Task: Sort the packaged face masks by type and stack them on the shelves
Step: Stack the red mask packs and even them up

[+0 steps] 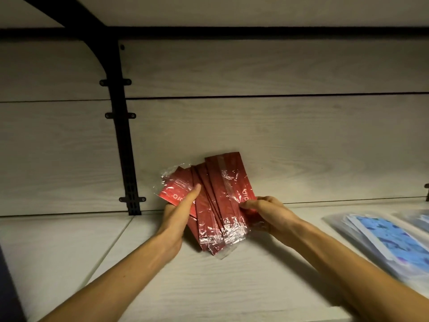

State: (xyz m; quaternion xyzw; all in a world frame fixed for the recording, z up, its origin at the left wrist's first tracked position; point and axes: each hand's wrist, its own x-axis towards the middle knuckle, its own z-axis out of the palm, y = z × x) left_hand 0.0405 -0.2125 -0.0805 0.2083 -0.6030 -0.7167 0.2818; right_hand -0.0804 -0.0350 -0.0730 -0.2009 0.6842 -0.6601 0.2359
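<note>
Red mask packets in both hands

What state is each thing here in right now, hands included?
Red plastic-wrapped mask packets: fanned out, sealed, held above the shelf.
Left hand: grips the fan's left side.
Right hand: pinches its right edge.
Blue patterned masks in clear bags: lying flat on the pale wooden shelf, blurred.

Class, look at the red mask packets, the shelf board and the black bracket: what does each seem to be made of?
Red mask packets: thin clear plastic film, glossy, by its crinkles and glare.
Shelf board: pale wood-grain laminate or wood, matt; the streaked grain shows.
Black bracket: probably painted metal, matt, with screws and slots.
</note>
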